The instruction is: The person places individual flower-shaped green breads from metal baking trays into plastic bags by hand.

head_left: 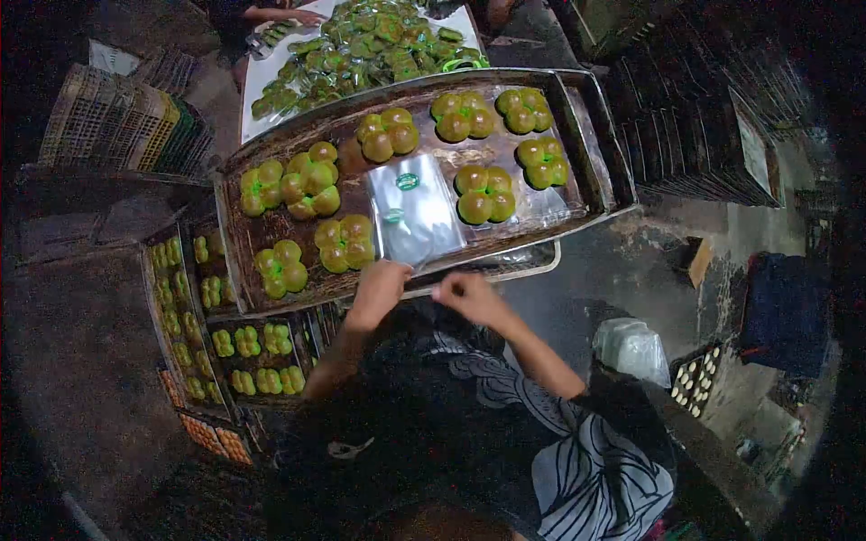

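Observation:
A dark metal baking tray (pixel 559 215) stands tilted in front of me, bearing several clusters of round green-brown buns (pixel 485 195). In its middle lies a stack of clear plastic bags (pixel 417 203) with a green oval label. At the stack's near edge my left hand (pixel 382 288) is closed, its fingertips at a bag's corner. Just to the right, over the tray's near rim, my right hand (pixel 471 298) is curled with thumb and finger together. It is slightly blurred, and whatever it may hold cannot be made out.
Behind the tray, a white table (pixel 257 86) carries a heap of bagged green buns (pixel 379 50); another person's hand (pixel 305 17) rests there. More bun trays (pixel 257 352) stand lower left. Stacked crates (pixel 104 117) are at left, dark stacked trays (pixel 704 144) at right.

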`<state>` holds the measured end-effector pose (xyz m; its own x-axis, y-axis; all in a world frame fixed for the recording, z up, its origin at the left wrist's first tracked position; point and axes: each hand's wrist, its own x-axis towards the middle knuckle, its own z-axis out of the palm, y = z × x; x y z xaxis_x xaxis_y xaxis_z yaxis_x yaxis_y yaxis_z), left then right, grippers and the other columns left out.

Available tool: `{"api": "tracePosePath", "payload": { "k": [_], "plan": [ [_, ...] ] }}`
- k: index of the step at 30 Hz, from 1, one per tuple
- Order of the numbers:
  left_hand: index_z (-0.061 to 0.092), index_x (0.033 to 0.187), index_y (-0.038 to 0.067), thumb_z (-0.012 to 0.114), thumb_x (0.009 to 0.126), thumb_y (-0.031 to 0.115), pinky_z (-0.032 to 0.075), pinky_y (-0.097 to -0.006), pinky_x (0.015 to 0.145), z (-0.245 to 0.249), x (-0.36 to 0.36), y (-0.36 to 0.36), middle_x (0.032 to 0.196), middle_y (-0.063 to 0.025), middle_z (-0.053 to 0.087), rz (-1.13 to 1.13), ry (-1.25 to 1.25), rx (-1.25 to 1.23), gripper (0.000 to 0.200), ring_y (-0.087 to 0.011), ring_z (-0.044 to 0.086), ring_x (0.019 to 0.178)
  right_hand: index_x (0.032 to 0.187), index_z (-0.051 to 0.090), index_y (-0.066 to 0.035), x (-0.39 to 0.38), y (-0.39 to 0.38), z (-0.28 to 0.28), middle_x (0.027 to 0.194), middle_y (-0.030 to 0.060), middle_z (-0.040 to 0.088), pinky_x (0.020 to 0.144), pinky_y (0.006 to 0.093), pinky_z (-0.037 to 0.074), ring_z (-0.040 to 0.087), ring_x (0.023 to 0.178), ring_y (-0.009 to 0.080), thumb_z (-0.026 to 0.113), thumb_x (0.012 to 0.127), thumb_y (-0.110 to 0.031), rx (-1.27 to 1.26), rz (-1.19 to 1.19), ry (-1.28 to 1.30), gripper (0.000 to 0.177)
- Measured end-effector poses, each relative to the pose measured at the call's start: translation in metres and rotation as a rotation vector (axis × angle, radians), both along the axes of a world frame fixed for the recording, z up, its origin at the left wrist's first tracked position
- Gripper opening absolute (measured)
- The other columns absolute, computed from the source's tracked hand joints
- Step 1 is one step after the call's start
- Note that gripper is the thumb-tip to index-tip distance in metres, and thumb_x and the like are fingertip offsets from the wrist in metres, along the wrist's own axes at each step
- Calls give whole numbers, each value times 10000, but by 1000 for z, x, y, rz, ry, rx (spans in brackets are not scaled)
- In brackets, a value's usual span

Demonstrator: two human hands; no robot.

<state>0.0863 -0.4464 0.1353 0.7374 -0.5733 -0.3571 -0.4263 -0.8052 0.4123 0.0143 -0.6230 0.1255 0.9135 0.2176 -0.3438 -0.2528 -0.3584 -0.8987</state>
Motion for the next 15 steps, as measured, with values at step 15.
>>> {"api": "tracePosePath", "payload": {
  "k": [15],
  "plan": [
    [498, 1059, 58, 560, 752, 103, 412, -290, 691, 19, -24, -12, 870, -58, 532, 850, 91, -1432, 317, -182, 517, 771, 1242, 321, -47, 81, 72, 52, 1128, 166, 481, 824, 300, 401, 496, 989, 221, 491, 811, -414, 1182, -568, 134, 591]
  ]
}}
